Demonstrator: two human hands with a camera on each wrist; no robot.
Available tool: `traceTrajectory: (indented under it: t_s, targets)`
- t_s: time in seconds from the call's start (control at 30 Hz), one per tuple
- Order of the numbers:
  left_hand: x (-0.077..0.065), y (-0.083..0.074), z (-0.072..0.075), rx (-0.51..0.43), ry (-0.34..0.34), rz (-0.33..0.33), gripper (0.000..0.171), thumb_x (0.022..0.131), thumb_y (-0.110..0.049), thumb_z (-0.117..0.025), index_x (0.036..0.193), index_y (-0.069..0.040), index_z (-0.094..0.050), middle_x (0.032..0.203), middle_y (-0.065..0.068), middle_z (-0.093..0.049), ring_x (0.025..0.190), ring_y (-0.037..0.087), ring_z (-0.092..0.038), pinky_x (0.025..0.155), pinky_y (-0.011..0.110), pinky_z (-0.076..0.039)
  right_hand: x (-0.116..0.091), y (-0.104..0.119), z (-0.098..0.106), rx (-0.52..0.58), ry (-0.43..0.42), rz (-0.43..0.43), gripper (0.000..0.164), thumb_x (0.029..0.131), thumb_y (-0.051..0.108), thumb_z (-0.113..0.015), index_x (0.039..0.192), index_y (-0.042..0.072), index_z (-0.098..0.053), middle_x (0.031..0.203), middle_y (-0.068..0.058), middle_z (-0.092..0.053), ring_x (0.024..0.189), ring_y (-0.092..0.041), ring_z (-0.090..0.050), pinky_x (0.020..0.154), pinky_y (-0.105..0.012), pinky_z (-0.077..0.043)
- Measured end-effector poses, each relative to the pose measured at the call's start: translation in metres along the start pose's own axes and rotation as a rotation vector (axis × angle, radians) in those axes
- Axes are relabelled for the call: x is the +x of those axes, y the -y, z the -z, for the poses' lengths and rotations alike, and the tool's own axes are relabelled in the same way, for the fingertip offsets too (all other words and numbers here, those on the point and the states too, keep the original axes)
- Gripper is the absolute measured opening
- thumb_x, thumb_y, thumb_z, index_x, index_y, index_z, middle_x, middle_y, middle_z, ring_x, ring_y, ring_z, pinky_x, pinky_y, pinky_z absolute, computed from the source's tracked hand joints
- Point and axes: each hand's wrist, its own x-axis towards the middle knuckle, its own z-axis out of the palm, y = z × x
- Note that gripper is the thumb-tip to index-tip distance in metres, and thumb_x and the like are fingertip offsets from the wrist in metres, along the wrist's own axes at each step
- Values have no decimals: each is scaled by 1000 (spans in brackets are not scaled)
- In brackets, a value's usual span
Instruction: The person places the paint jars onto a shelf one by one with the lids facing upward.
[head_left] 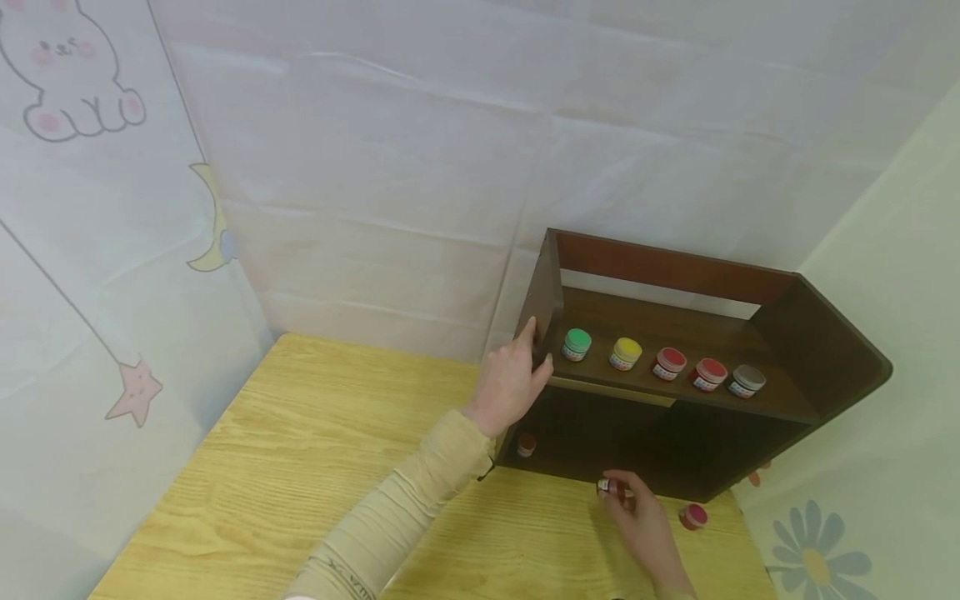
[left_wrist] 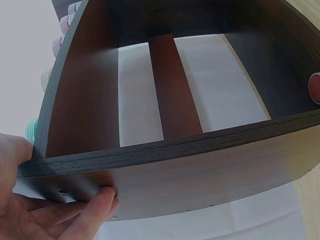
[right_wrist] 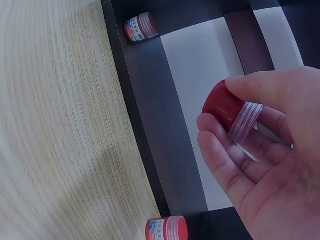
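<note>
A small dark wooden shelf [head_left: 675,323] stands on the table. My left hand [head_left: 510,385] holds its left side panel [left_wrist: 210,172], the fingers on the outer face and the thumb at the front edge. Low in front of the lower compartment, my right hand [head_left: 643,521] pinches a small red paint jar [right_wrist: 225,106] with a clear ribbed lid, tilted between thumb and fingers. A brownish-red paint jar [head_left: 527,445] stands inside at the lower left. Another paint jar [head_left: 693,516], with a pinkish-red top, is on the table near the shelf's right front corner.
Along the upper shelf's front stand several jars: a green jar [head_left: 577,344], a yellow jar [head_left: 626,353], two red jars [head_left: 669,363] and a grey-brown jar [head_left: 747,381]. The wood-grain table [head_left: 337,408] extends leftward. Printed cloth [head_left: 375,167] hangs behind.
</note>
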Motion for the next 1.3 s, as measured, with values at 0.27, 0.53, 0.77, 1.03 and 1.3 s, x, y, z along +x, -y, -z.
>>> traceTrajectory:
  t_s: [0.27, 0.53, 0.77, 1.03, 1.3]
  targets:
    - [0, 0, -1, 3, 9, 11, 64, 101, -29, -58, 152, 7, -44, 52, -3, -47, 36, 6, -32, 35, 18, -25, 5, 4, -5, 17, -72, 18, 38, 97, 11, -66, 132, -3, -62, 109, -15, -65, 86, -14, -55, 71, -25, -49]
    - [1, 0, -1, 2, 12, 16, 64, 101, -29, -58, 152, 7, -44, 51, -3, -47, 35, 6, -32, 34, 18, -24, 9, 5, -8, 51, -117, 8, 33, 95, 10, -67, 127, 4, -64, 106, -14, -67, 80, -11, -57, 66, -24, -49]
    - [1, 0, -1, -8, 26, 23, 64, 102, -29, -57, 153, 7, -43, 51, -3, -47, 34, 6, -32, 33, 18, -25, 11, 6, -12, 42, -168, 23, 30, 98, 26, -66, 119, 5, -70, 101, -9, -69, 84, -12, -60, 69, -25, -51]
    - [1, -1, -1, -14, 39, 37, 65, 102, -30, -56, 154, 6, -42, 50, -4, -46, 33, 6, -30, 33, 17, -24, 12, 11, -11, 25, -143, 37, 45, 99, 27, -64, 136, 0, -61, 126, -25, -69, 113, -38, -66, 91, -50, -56]
    - [2, 0, -1, -12, 45, 45, 65, 102, -30, -56, 155, 5, -41, 52, -3, -48, 34, 6, -33, 33, 18, -25, 19, 13, -11, 59, -140, 29, 47, 96, 21, -69, 135, -3, -61, 129, -32, -66, 114, -43, -67, 88, -46, -59]
